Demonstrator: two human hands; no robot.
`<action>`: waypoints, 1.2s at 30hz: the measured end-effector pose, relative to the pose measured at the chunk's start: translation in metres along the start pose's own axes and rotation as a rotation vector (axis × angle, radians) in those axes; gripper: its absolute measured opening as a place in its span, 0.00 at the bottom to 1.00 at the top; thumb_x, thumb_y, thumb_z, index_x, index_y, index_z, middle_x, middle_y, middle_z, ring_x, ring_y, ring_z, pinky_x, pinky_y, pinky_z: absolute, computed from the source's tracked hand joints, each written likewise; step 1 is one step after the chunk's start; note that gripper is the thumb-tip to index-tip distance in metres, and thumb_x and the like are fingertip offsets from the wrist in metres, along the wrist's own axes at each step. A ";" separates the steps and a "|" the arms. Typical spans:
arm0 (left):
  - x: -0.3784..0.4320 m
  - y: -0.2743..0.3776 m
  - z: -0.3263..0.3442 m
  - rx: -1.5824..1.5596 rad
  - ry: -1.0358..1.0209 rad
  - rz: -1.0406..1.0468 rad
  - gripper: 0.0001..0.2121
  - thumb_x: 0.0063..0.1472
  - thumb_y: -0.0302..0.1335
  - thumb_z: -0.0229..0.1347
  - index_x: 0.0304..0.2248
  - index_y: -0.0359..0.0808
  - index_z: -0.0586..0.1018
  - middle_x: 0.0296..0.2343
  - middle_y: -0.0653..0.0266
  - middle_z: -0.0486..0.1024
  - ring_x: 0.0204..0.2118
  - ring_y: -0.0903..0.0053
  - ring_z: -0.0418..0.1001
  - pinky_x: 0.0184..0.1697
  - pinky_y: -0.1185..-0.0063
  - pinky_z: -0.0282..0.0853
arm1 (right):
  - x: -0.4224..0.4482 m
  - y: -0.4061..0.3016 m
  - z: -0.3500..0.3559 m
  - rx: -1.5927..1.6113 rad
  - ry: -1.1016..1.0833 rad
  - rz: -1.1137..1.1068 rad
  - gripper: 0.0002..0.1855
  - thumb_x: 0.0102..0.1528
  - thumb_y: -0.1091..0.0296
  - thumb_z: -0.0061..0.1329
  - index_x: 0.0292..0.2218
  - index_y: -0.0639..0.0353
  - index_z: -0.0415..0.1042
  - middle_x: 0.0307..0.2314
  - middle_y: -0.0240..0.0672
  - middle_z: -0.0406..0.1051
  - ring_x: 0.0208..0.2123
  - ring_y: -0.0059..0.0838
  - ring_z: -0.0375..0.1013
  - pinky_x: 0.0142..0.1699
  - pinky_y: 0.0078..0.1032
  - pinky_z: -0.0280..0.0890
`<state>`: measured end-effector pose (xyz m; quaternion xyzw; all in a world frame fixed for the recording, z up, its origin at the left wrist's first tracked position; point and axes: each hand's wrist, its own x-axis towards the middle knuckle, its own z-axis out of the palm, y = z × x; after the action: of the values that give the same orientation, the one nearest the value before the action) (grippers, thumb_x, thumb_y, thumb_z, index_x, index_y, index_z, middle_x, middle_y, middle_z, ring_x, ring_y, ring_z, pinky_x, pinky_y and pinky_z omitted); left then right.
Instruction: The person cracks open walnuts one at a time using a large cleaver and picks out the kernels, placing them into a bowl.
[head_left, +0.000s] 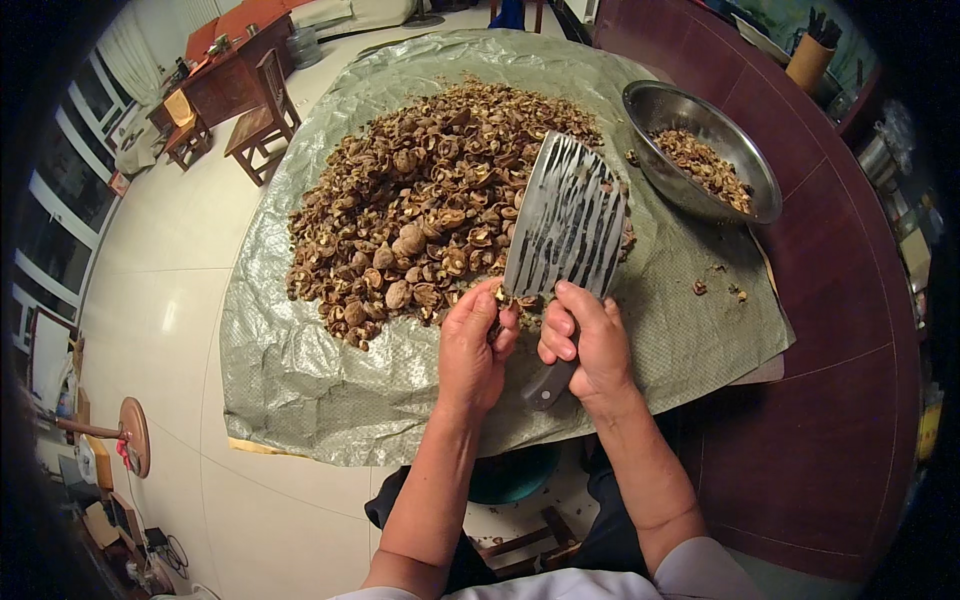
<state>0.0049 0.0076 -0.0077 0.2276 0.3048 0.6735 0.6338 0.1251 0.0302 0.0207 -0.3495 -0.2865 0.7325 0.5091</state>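
Observation:
My right hand (592, 337) grips the dark handle (549, 386) of a wide cleaver, its thumb at the base of the blade. The cleaver blade (568, 217) points away from me and bears dark and light streaks. Beside the blade's lower left corner, my left hand (476, 349) pinches a small pale-and-brown walnut piece (501, 294) between thumb and fingers. Beyond both hands spreads a broad heap of walnuts and broken shells (420, 202), partly hidden by the blade. A green woven plastic sheet (345, 405) lies under the heap.
At the right, a steel bowl (637, 112) holds walnut bits (705, 165) and stands tilted. A few crumbs (699, 287) lie below it. The dark red table (817, 285) extends right. A wooden chair (262, 116) stands far left. Below the sheet's near edge shows a teal basin (514, 480).

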 end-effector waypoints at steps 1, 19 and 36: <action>0.000 -0.001 0.000 -0.012 -0.005 0.002 0.14 0.60 0.31 0.42 0.42 0.30 0.66 0.19 0.72 0.62 0.16 0.89 0.53 0.17 0.90 0.48 | 0.001 0.000 0.000 0.045 0.005 0.026 0.11 0.52 0.68 0.40 0.19 0.56 0.60 0.10 0.25 0.57 0.08 0.15 0.54 0.14 0.20 0.55; -0.003 -0.008 0.007 0.395 0.124 0.213 0.10 0.60 0.30 0.43 0.37 0.35 0.71 0.18 0.74 0.64 0.18 0.91 0.57 0.20 0.91 0.50 | -0.008 -0.006 0.006 -0.284 -0.022 -0.318 0.08 0.51 0.72 0.43 0.21 0.61 0.63 0.11 0.25 0.60 0.09 0.13 0.57 0.15 0.15 0.54; -0.002 0.005 0.002 0.001 -0.017 -0.022 0.14 0.60 0.30 0.41 0.41 0.29 0.66 0.21 0.65 0.66 0.17 0.85 0.56 0.19 0.89 0.52 | -0.014 -0.006 0.003 -0.617 -0.069 -0.503 0.04 0.49 0.76 0.43 0.29 0.64 0.69 0.17 0.28 0.69 0.18 0.15 0.66 0.24 0.16 0.62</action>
<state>0.0023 0.0062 -0.0026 0.2304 0.3024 0.6642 0.6436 0.1293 0.0182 0.0297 -0.3802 -0.5867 0.4758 0.5337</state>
